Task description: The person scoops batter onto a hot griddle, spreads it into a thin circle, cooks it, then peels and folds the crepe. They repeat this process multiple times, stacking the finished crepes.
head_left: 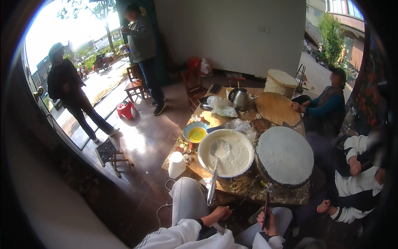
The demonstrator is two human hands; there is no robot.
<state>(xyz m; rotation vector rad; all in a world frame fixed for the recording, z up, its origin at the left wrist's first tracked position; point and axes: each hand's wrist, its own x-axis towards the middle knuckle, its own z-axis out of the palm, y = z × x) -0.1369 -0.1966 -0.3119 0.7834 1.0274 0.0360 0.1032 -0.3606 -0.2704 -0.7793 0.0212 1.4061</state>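
Observation:
My left hand [219, 213] rests near my left knee with its fingers curled in; what they hold, if anything, is hidden. My right hand [268, 223] grips a thin dark flat strip [266, 207], which stands upright near the table edge. Ahead on the table is a wide basin [202, 159] of thick cream-white batter [236, 155]. A metal ladle [216, 169] lies in it, its bowl in the batter and its handle over the near rim. Right of the basin, a round griddle [259, 166] carries a pale, smooth layer of batter [285, 154].
The wooden table [195, 169] also bears a blue bowl with yellow liquid [197, 134], a white container [176, 162], a kettle [239, 99], plastic bags and a round slatted mat [277, 108]. People sit at the right; two stand at the left near a folding stool [110, 153].

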